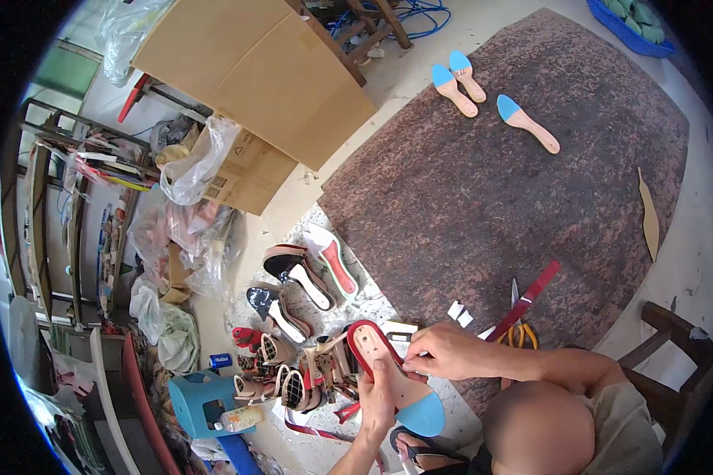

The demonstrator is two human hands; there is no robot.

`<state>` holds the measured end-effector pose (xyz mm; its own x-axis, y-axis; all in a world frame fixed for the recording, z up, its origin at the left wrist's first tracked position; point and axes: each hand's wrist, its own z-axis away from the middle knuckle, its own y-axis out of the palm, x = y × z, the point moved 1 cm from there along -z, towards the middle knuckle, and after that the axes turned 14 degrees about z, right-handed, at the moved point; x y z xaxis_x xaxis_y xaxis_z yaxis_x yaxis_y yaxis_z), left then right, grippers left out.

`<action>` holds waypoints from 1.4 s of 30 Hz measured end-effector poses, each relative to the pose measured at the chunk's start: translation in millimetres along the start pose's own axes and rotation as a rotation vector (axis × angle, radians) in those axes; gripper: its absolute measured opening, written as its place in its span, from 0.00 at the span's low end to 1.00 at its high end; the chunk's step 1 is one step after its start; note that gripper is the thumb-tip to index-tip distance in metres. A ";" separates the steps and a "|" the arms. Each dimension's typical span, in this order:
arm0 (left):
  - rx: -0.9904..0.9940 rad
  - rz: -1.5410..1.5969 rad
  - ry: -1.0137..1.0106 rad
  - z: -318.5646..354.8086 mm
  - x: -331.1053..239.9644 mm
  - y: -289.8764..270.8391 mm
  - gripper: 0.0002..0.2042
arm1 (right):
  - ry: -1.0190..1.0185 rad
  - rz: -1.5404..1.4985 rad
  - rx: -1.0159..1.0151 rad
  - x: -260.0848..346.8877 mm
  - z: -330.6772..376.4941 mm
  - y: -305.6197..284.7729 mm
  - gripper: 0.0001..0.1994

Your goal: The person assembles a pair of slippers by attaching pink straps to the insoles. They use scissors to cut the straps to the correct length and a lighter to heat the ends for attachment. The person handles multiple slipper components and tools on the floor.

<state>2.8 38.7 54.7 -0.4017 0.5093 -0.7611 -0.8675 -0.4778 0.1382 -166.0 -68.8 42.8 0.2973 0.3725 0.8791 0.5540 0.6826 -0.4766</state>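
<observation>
Right hand (444, 351) is pinched down on the red edging (362, 342) that runs round the rim of a sandal insole (388, 372) — fingertips pressed together right at the insole's near edge. Left hand (377, 396) is underneath, palm up, fingers curled round the insole to cradle it in front of the person's lap, blue heel patch (421, 414) pointing back toward the body.

This looks like the binding step: the strip being seated along the rim, bit by bit. The next move would call for the pinch to shift along the edge while the lower hand turns the piece to feed it (steady pressure matters, or the strip could lift).

Out from there — a red strip (531, 297) and yellow-handled scissors (519, 331) lie on the dark speckled mat (531, 182) just beyond the right wrist. To the left, a cluster of part-made sandals (293, 317) on the floor, with a blue stool (198, 400) beside them. Far across the mat, three bare insoles with blue heels (483, 95), well apart from the work.
</observation>
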 end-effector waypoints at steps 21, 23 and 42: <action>-0.059 0.260 0.194 -7.9 -8.3 25.1 0.18 | 0.102 0.145 -0.023 8.2 5.7 -1.6 0.08; -0.055 0.196 0.212 -11.0 0.3 16.4 0.17 | 0.090 0.188 0.019 6.6 6.4 5.2 0.08; 0.243 0.254 0.002 -16.0 -25.2 13.3 0.19 | 0.087 -0.085 -0.032 3.3 -9.7 11.4 0.14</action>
<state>6.1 8.0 65.6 -0.6136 0.3944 -0.6840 -0.7843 -0.4049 0.4701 -151.2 -65.9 40.3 0.3140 0.2568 0.9140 0.6040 0.6887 -0.4010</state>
